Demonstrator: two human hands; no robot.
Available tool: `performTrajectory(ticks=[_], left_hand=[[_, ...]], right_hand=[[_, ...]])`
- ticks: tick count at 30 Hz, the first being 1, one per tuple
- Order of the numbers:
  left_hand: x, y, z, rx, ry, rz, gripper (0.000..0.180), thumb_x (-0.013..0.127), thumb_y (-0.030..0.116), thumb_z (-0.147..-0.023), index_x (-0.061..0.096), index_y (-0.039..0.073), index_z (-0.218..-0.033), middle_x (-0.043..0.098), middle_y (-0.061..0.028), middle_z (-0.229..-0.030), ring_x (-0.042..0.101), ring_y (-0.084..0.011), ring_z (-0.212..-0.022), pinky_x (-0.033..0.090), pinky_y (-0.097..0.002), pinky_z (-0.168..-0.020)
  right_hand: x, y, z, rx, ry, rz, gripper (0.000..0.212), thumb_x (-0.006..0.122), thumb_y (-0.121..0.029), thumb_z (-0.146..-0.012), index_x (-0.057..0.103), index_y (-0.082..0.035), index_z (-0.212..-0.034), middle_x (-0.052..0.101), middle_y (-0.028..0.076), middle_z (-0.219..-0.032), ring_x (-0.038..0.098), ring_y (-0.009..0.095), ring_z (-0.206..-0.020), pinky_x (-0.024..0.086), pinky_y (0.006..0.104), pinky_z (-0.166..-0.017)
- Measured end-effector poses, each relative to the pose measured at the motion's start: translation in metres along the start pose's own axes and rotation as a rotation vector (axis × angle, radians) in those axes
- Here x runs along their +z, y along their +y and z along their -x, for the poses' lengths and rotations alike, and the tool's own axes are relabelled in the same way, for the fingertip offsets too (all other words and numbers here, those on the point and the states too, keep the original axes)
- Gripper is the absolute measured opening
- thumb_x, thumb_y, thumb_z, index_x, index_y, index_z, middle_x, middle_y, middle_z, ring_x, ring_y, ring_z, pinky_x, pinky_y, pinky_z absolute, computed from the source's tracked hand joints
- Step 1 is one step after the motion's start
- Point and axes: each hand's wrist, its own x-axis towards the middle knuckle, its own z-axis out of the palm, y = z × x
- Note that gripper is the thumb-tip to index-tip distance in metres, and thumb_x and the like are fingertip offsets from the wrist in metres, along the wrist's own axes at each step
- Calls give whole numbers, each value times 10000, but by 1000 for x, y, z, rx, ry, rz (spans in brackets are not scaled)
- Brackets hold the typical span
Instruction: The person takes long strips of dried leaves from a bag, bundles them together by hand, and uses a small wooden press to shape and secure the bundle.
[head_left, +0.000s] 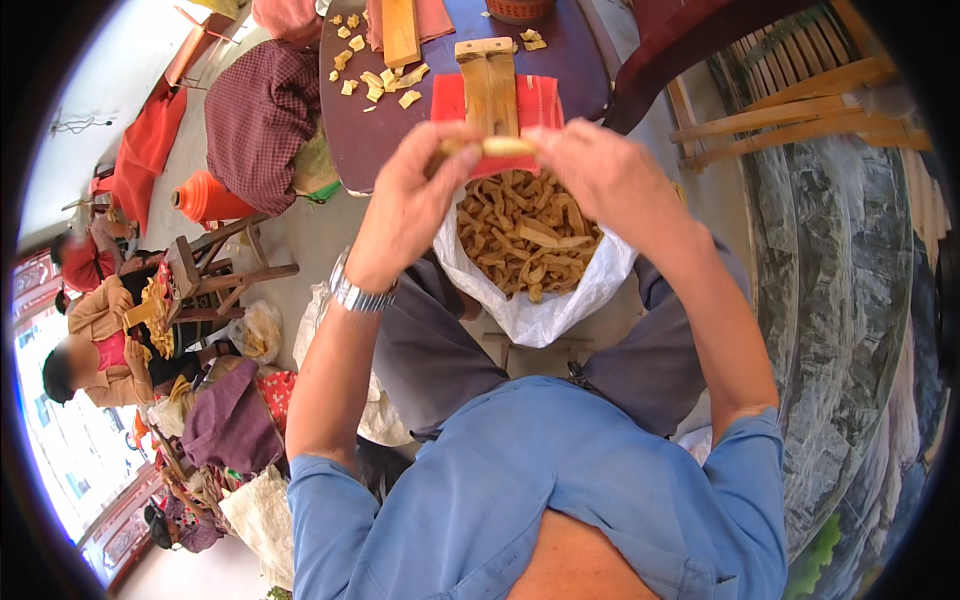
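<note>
Head view: left hand (415, 185) and right hand (612, 180) pinch opposite ends of a pale stick (508, 147), likely steadying it, white sack (535, 322) of brown strips (520, 240) bodyward, presumably for reach.

Looks like a slim, elongated piece (508, 147), pale cream-yellow through the middle and browner toward the left. Runs left to right, almost level. Is pinched at the left between thumb and fingers of the left hand (412, 190) and at the right by the right hand (622, 182), with ends partly covered. Appears at the near end of a wooden board (488, 92), on the far side of some brown strips (525, 235). Is too blurred to show surface detail.
</note>
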Motion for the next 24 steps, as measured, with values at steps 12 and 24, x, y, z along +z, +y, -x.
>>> performTrajectory(ticks=[12, 24], left_hand=[[11, -62, -81, 60, 256, -556, 226, 690, 230, -938, 728, 52, -1071, 719, -98, -908, 686, -187, -853, 536, -316, -789], [35, -62, 99, -597, -281, 643, 422, 439, 372, -1087, 676, 22, -1080, 663, -9, -881, 625, -118, -788, 514, -265, -715]], right_hand=[[67, 69, -31, 264, 3, 160, 176, 615, -204, -965, 682, -101, -1091, 642, 157, -912, 663, 365, -864, 542, 470, -746], [42, -61, 71, -219, -3, -340, 176, 749, -135, -817, 756, -112, -992, 730, 35, -923, 694, 221, -892, 537, 364, -777]])
